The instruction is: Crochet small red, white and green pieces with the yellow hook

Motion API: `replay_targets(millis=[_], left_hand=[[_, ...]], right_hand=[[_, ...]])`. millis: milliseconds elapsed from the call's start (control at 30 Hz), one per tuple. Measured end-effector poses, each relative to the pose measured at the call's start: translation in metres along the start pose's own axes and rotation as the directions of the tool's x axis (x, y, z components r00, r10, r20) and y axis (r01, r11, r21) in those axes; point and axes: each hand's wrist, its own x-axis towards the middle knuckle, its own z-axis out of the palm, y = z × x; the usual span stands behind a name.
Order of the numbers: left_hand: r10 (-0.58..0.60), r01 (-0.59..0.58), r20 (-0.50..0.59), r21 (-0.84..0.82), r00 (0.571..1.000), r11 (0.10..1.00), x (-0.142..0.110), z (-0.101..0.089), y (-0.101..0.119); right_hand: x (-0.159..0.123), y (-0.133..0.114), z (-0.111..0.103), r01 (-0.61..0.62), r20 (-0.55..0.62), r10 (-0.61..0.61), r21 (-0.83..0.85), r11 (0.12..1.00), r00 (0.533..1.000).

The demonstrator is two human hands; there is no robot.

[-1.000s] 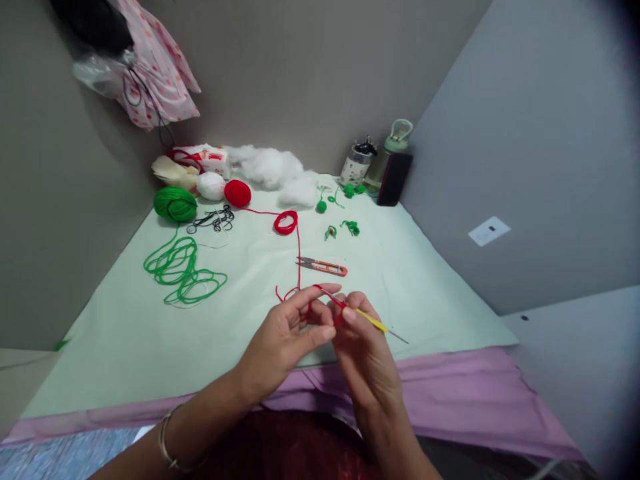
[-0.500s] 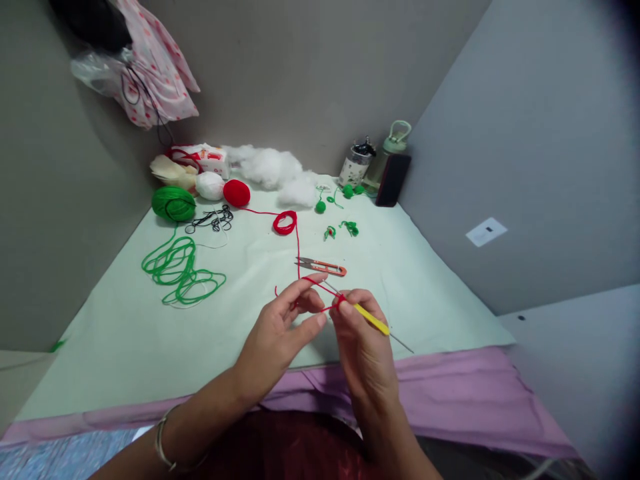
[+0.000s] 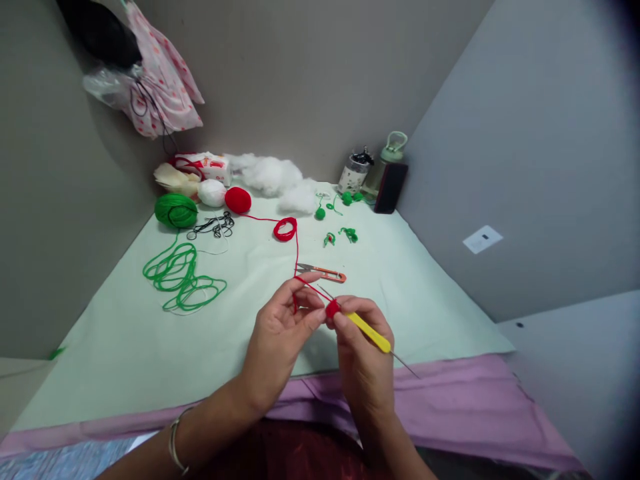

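Note:
My right hand is closed around a crochet hook with a yellow handle, its metal tip pointing up and left. A small red crocheted piece sits at the fingertips of both hands, by the hook's shaft. My left hand has its thumb and a finger at the piece's left side, while the raised index finger carries the red yarn. That strand runs back to a red coil and on to a red yarn ball. Orange-handled thread snips lie just beyond my left fingertips.
Green yarn and its loose loops lie at left, near tangled black cord. White stuffing is piled at the back. Small green crocheted pieces, a phone and a bottle stand or lie at right.
The red piece has turned, so more of its body shows between my fingertips. My left thumb now meets it, and the hook's handle has tipped slightly lower.

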Motion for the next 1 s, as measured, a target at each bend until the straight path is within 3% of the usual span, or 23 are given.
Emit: replay_targets(millis=[233,433,733,900,1000], left_hand=[[-0.018,0.016,0.060,0.046,0.998,0.999,-0.006,-0.005,0.001],[-0.084,0.084,0.027,0.013,0.996,0.996,-0.006,-0.005,-0.002],[-0.156,0.156,0.093,0.009,0.983,0.988,-0.006,-0.007,0.007],[-0.131,0.119,0.085,0.128,0.988,0.985,-0.005,-0.008,0.010],[-0.120,0.108,0.039,0.225,0.992,0.968,-0.005,-0.005,0.010]], right_hand=[[0.000,0.007,-0.001,0.116,-0.004,-0.117,-0.102,0.988,0.993],[-0.005,0.006,0.003,0.273,0.021,-0.275,-0.229,0.935,0.961],[-0.005,-0.002,-0.013,0.314,0.112,-0.294,-0.325,0.892,0.949],[0.001,-0.013,-0.020,0.190,0.184,-0.144,-0.258,0.947,0.972],[0.000,-0.021,-0.020,0.296,0.275,-0.195,-0.397,0.869,0.941]])
